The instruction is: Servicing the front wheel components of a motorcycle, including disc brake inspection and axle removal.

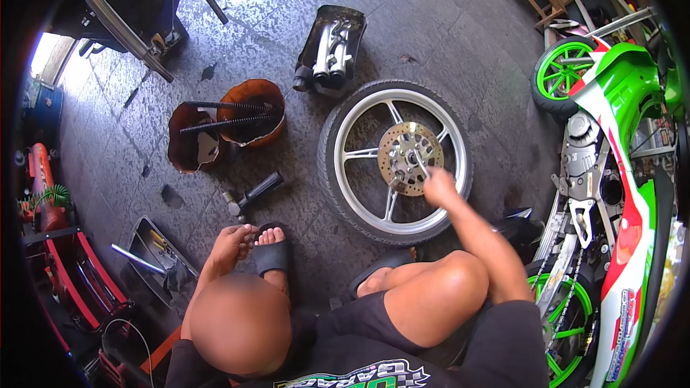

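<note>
A motorcycle wheel (364, 220) with a black tyre and silver spokes lies flat on the floor in front of me. On its hub sits a drilled brake disc (392, 161). My right hand (440, 188) is closed round a slim metal tool (422, 164), whose far end reaches the hub's centre. Beside my sandalled foot, my left hand (231, 244) has its fingers curled and pressed together. What they hold, if anything, is too small to make out. A hammer (263, 187) with a black grip lies just beyond that hand.
Two rusty-orange cut containers (267, 136) stand left of the wheel, with long black springs (228, 105) across them. Beyond it, a black bin (349, 18) holds silver tubes. A green, white and red motorcycle (631, 244) flanks my right. A grey tool tray (152, 233) and red stand (57, 273) are left.
</note>
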### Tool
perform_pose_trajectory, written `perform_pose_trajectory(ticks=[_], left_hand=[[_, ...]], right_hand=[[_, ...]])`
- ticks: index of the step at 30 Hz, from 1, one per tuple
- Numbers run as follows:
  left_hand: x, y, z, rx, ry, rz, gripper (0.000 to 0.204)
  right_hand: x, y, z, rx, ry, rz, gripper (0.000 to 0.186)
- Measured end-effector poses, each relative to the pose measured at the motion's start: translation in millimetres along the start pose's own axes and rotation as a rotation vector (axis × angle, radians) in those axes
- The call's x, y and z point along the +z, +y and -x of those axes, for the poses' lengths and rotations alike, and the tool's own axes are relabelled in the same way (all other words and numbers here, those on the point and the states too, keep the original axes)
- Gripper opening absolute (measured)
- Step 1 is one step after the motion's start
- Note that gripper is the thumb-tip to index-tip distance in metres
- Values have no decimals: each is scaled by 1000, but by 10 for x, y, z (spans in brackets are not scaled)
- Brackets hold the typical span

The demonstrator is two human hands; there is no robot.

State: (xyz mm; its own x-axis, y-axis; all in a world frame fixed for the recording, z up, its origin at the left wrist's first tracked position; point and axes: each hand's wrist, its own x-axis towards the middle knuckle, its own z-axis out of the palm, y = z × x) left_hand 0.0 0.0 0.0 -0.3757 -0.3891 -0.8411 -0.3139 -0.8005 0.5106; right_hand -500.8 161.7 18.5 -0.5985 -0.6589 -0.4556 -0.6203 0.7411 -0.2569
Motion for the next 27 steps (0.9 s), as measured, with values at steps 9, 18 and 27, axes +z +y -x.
perform_pose_trajectory(ticks=[9, 18, 27], left_hand=[[818, 618, -497, 110, -200, -518, 33], [1549, 1059, -619, 299, -349, -822, 37], [2286, 1367, -933, 593, -302, -1159, 33]], right_hand=[[130, 26, 259, 63, 115, -186, 43], [922, 119, 322, -26, 406, -232, 53], [1134, 104, 390, -74, 554, -528, 47]])
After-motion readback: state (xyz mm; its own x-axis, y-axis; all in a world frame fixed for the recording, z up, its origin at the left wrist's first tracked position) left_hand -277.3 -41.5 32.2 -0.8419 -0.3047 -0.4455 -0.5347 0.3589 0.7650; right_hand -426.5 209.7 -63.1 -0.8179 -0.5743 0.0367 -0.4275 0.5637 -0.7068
